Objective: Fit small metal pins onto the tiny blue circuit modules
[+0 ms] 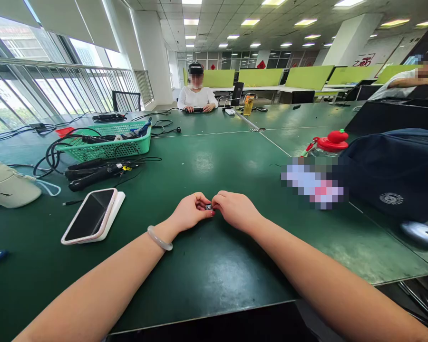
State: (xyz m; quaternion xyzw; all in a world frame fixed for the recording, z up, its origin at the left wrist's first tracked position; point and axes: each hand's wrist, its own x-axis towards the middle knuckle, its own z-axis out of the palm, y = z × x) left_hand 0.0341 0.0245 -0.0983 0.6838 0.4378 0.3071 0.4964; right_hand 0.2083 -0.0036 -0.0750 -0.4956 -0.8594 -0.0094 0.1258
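Observation:
Just above the green tabletop (214, 256), my two hands meet near the middle of the view. My left hand (191, 210), with a pale bangle (160, 239) on its wrist, pinches a small dark, silvery item (209, 207) between thumb and fingers. It is too small to name. My right hand (233, 209) is closed, its fingertips touching or very near that item's right side; whether they grip it is hidden. A phone (90, 216) in a pink case, resting on a white box, lies left of my left hand.
On the left are a green plastic basket (105, 148) of cables, black handles (96, 175) and a cream bag (9, 185). To the right are a red-lidded bottle (330, 145), a dark blue bag (395, 171) and a mouse (423, 234). A person (197, 97) sits across the table.

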